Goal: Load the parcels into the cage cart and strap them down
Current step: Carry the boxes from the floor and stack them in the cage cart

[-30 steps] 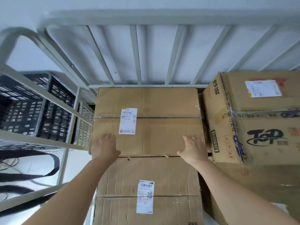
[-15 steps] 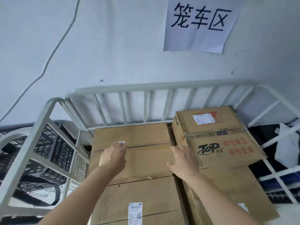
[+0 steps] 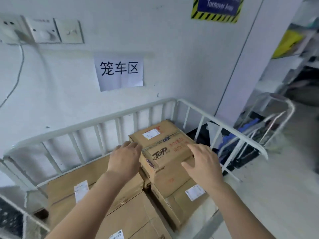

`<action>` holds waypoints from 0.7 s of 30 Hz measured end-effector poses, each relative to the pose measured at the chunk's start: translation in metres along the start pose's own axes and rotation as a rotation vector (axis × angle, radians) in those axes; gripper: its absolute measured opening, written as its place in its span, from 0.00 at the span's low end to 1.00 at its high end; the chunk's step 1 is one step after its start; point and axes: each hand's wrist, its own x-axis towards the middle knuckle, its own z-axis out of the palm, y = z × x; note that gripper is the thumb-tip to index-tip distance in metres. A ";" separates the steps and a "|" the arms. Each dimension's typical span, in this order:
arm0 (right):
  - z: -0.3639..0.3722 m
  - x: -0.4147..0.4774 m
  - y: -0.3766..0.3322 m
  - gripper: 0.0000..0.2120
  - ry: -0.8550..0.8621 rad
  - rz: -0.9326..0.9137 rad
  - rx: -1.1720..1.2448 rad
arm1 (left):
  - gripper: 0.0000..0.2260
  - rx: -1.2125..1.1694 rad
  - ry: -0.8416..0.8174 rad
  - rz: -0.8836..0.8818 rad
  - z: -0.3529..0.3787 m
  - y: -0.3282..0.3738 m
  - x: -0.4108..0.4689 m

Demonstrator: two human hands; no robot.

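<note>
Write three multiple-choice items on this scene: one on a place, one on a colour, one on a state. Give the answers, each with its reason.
1. Where is the box printed "Top"?
A. On the floor beside the cart.
B. Stacked on other boxes near the back right corner of the cart.
C. On a shelf.

2. What colours border the upper wall sign?
A. Red and white.
B. Green and white.
C. Yellow and black.

3. How are the left hand and right hand?
A. Both open, one at each side of the "Top" box.
B. Both gripping a strap.
C. The left pinching a label.

Answers:
1 B: another box shows under it, and the cart's corner is just behind it.
2 C: the striped edge is yellow and black.
3 A: the fingers are extended and hold nothing.
</note>
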 end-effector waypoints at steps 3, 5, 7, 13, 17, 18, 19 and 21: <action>-0.039 -0.043 0.032 0.29 0.071 0.114 -0.011 | 0.16 0.010 0.039 0.107 -0.023 0.052 -0.002; -0.063 -0.073 0.054 0.29 0.122 0.196 -0.025 | 0.18 -0.004 0.052 0.185 -0.034 0.090 -0.006; -0.086 -0.106 0.079 0.28 0.174 0.276 -0.038 | 0.20 -0.020 0.053 0.259 -0.044 0.131 -0.011; -0.143 -0.226 0.159 0.27 0.313 0.518 -0.113 | 0.24 -0.104 0.094 0.535 -0.067 0.267 -0.044; -0.172 -0.318 0.215 0.28 0.348 0.685 -0.195 | 0.24 -0.150 0.096 0.697 -0.080 0.366 -0.075; -0.179 -0.342 0.229 0.29 0.360 0.719 -0.222 | 0.26 -0.150 0.087 0.735 -0.082 0.390 -0.085; -0.185 -0.365 0.242 0.29 0.363 0.756 -0.246 | 0.27 -0.149 0.079 0.773 -0.084 0.415 -0.095; -0.198 -0.412 0.265 0.29 0.364 0.841 -0.265 | 0.29 -0.154 0.070 0.848 -0.086 0.464 -0.116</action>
